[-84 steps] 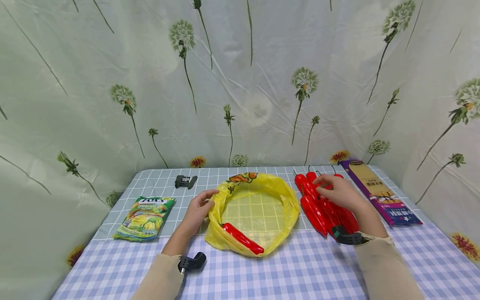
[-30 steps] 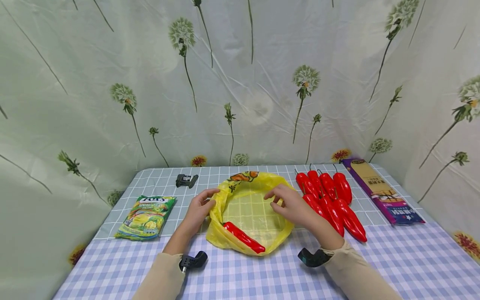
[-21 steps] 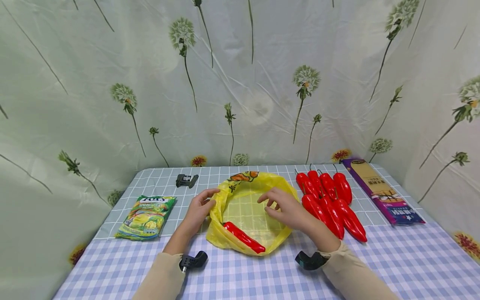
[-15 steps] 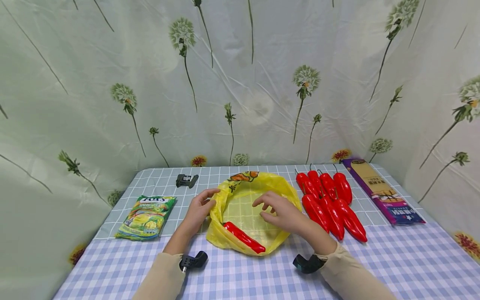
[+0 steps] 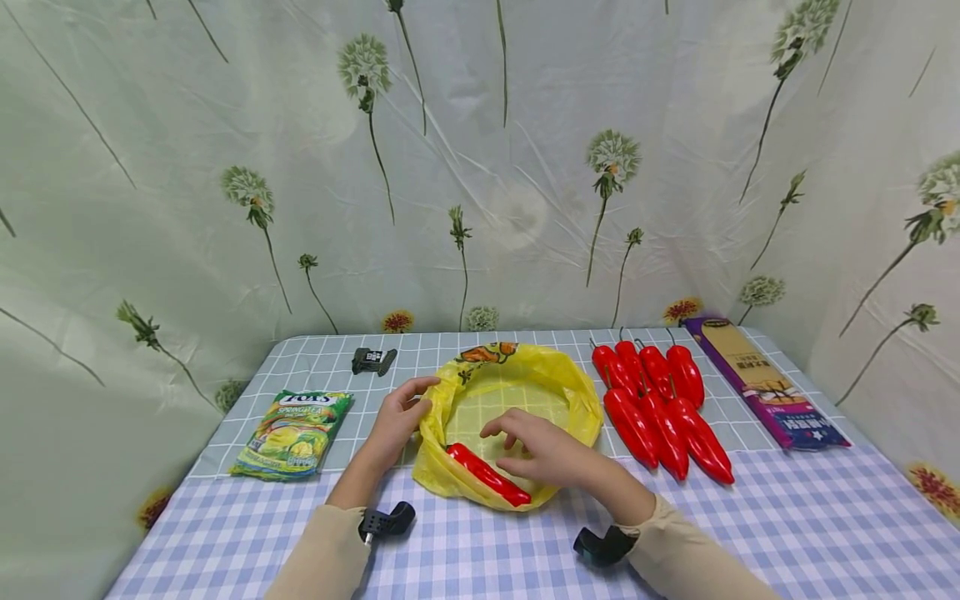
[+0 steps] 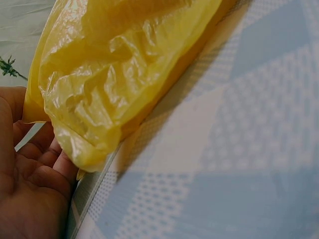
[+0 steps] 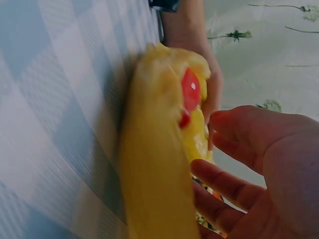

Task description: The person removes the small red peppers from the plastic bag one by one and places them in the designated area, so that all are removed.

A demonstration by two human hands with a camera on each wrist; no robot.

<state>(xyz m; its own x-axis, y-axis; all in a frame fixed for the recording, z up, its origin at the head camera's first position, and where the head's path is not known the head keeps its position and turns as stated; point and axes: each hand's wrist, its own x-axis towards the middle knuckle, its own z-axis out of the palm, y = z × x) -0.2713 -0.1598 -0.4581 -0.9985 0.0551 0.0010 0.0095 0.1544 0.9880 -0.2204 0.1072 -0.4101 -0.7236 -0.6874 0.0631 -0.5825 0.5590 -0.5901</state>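
Observation:
A yellow plastic bag (image 5: 581,392) sits on the table with its mouth wide and its rim rolled out. Inside, along the near left wall, lies one red chili pepper (image 5: 487,475). My left hand (image 5: 393,425) holds the bag's left rim; in the left wrist view its fingers (image 6: 47,164) are at the crumpled plastic. Over the bag's mouth is my right hand (image 5: 551,454), nothing in it, fingers loosely bent and thumb apart, close to the pepper. The right wrist view shows the pepper (image 7: 191,89) partly hidden by the bag wall.
Several red chili peppers (image 5: 663,433) lie in two rows right of the bag. Beyond them is a purple pasta packet (image 5: 765,383). A green Fox's candy bag (image 5: 292,437) lies at the left, with a small black bundle (image 5: 372,361) farther back.
My right hand has left the pepper rows without a pepper, moved left over the bag, then come nearer and down toward the pepper inside. The left hand stays at the rim.

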